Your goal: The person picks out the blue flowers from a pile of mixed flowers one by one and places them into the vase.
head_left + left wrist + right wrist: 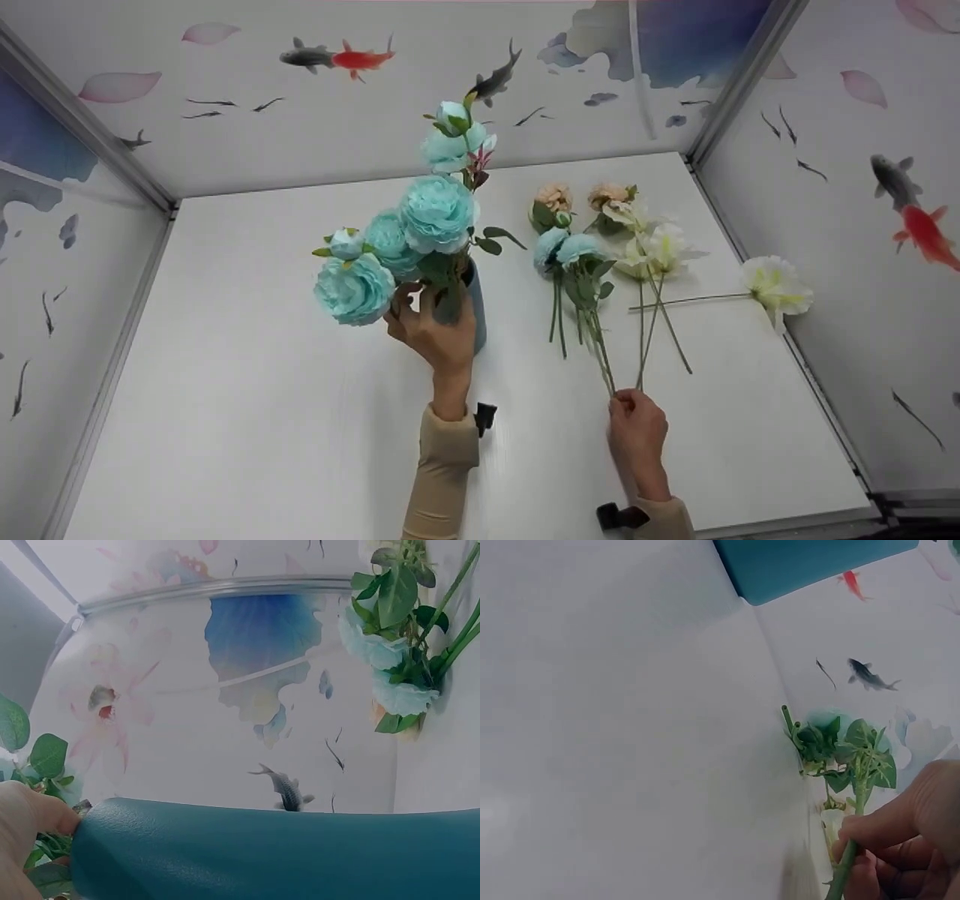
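A teal vase (480,319) stands near the middle of the table, holding light-blue artificial flowers (437,214) that lean left and rise high at the back. At its mouth my left hand (442,334) grips the stems below the blooms, fingers curled among the leaves. In the left wrist view the thumb (56,814) lies at the rim of the vase (277,851). Lower right, my right hand (637,435) pinches the end of the green stem (860,799) of a blue flower (583,247) lying on the table. Leaves hide part of the left fingers.
Right of the vase lie peach flowers (553,199), another blue flower (550,251) and white lilies (667,247), stems pointing towards me. One separate lily (778,289) lies across the table's right edge. Printed panels (247,135) enclose the white table (262,390) at the back and sides.
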Tool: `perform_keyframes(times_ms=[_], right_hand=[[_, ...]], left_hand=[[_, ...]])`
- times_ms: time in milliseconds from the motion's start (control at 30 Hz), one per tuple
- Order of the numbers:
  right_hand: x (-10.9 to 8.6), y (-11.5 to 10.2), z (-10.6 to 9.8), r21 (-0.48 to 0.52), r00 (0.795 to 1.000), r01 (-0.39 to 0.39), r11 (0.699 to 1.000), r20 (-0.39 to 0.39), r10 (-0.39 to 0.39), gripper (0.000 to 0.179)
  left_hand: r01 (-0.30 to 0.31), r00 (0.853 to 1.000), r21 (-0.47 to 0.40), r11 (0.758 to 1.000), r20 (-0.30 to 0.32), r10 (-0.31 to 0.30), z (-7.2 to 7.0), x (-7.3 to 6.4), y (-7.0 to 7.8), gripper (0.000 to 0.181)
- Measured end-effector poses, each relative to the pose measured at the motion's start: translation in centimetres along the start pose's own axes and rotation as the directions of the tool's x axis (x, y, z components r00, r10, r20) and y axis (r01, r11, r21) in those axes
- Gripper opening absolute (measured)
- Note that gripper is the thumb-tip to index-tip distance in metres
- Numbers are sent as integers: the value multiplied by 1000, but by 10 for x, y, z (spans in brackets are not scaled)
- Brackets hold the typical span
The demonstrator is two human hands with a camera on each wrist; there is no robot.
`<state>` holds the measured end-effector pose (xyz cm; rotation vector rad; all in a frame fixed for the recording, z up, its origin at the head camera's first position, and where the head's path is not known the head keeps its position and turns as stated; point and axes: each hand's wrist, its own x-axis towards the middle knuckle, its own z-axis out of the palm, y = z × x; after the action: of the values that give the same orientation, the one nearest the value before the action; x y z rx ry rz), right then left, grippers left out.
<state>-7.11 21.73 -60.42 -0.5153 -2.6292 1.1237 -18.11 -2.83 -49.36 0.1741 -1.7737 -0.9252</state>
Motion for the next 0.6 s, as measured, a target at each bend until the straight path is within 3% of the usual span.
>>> perform_keyframes(times_ms=[267, 600], right_hand=[[-3, -1, 1, 75, 993, 55, 996, -104, -47, 5], [-5, -4, 2, 138, 964, 148, 979, -240, -112, 6]], left_hand=[[-17, 1000, 24, 1000, -6, 17, 1, -2, -1, 24], [-14, 1000, 33, 999, -26, 15, 1, -5, -1, 24]])
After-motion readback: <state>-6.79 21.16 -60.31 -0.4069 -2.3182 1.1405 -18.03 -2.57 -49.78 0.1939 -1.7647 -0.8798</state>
